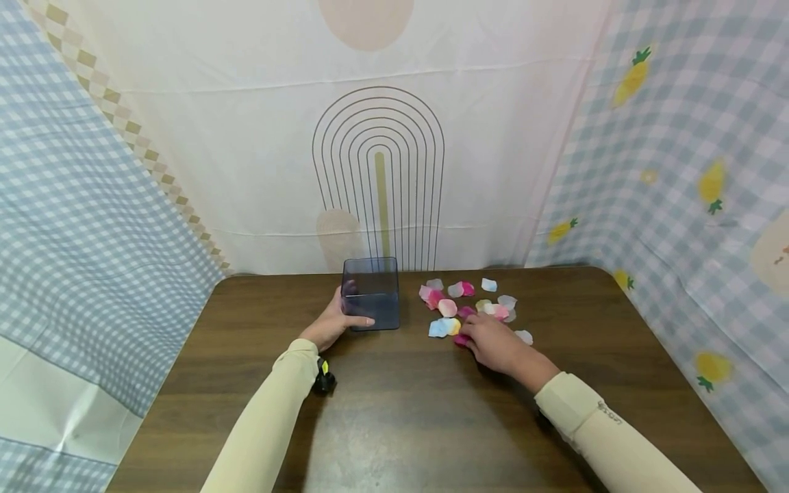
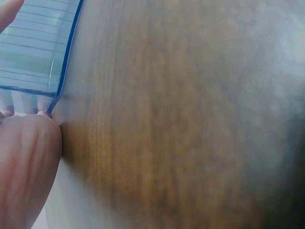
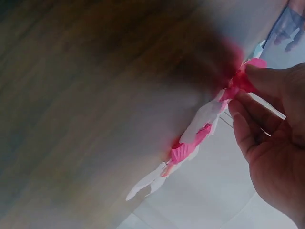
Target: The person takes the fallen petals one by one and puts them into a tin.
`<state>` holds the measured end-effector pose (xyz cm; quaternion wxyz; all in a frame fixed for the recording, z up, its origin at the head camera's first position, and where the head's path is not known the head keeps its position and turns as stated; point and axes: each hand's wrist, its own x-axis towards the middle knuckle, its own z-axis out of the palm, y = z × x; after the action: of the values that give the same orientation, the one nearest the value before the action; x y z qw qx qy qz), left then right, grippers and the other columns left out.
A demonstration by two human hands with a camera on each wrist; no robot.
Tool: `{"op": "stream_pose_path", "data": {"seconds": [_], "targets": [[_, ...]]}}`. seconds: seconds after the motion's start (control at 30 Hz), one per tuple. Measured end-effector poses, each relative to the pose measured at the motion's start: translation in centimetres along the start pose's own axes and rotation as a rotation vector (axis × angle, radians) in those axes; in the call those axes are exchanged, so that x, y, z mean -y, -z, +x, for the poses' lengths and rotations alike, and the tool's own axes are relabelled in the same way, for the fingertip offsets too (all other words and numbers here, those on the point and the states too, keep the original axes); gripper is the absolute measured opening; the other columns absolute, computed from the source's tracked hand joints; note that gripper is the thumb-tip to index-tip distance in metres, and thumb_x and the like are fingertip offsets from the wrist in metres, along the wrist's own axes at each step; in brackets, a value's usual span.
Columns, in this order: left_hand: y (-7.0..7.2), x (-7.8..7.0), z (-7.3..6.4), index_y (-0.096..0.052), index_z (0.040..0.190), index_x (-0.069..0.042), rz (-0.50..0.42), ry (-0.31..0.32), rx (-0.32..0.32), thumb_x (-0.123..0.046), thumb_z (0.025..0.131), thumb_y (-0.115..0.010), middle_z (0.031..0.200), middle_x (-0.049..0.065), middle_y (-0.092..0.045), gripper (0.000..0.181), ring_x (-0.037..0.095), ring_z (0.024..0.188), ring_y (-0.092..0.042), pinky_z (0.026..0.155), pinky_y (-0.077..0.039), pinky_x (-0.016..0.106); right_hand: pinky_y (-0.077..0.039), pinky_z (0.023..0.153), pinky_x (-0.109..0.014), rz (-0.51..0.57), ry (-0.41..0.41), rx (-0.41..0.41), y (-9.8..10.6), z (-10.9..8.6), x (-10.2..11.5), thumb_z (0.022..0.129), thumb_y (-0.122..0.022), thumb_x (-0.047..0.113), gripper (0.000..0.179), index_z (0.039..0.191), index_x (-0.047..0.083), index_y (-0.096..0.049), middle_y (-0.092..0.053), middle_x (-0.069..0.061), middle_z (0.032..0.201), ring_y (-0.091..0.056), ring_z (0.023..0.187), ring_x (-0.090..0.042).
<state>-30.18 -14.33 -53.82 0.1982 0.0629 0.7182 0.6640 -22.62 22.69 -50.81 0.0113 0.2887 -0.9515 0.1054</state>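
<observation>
Left hand point(image 1: 333, 322): grip curled round a translucent blue bin point(image 1: 381, 312) on the brown worktop point(image 1: 394, 411) | Right hand point(image 1: 498, 342): grip pinching a bright pink petal point(image 3: 243, 81) | Other petals point(image 1: 448, 308): scattered right of the bin

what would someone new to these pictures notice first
Probably the colourful petals, scattered on the table right of centre, with the right grip among them. Left of them, the left grip holds a see-through bluish box. Behind, a line-drawn arch stands out on the pale cloth.
</observation>
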Motion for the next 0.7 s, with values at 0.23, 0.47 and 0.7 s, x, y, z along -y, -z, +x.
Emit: {"op": "stream_pose_path", "data": {"seconds": [0.23, 0.47, 0.7], "targets": [[-0.1, -0.1, -0.2, -0.007, 0.17, -0.02, 0.015, -0.001, -0.012, -0.003, 0.084, -0.085, 0.179, 0.007, -0.016, 0.118, 0.031, 0.162, -0.028, 0.132, -0.028, 0.051, -0.058, 0.083, -0.04, 0.02, 0.021, -0.076, -0.1, 0.3, -0.2, 0.096, -0.077, 0.011, 0.007, 0.1, 0.007, -0.082, -0.075, -0.004, 0.095, -0.061, 0.087, -0.02], [-0.2, -0.1, -0.2, -0.007, 0.17, -0.019, 0.011, 0.002, -0.009, -0.004, 0.084, -0.086, 0.18, 0.008, -0.016, 0.118, 0.032, 0.162, -0.028, 0.132, -0.028, 0.052, -0.06, 0.086, -0.04, 0.018, -0.008, -0.103, 0.3, 0.3, -0.3, 0.097, -0.076, 0.01, 0.011, 0.106, 0.006, -0.081, -0.078, -0.005, 0.101, -0.061, 0.09, -0.02], [0.1, 0.0, -0.3, -0.006, 0.171, -0.019, 0.044, 0.015, -0.025, -0.009, 0.084, -0.088, 0.181, 0.008, -0.011, 0.12, 0.029, 0.169, -0.006, 0.135, -0.019, 0.053, -0.059, 0.081, -0.039, 0.082, -0.004, -0.244, 0.7, 1.2, 0.0, 0.097, -0.076, 0.009, 0.009, 0.105, 0.008, -0.079, -0.075, -0.002, 0.088, -0.063, 0.084, -0.019]]}}
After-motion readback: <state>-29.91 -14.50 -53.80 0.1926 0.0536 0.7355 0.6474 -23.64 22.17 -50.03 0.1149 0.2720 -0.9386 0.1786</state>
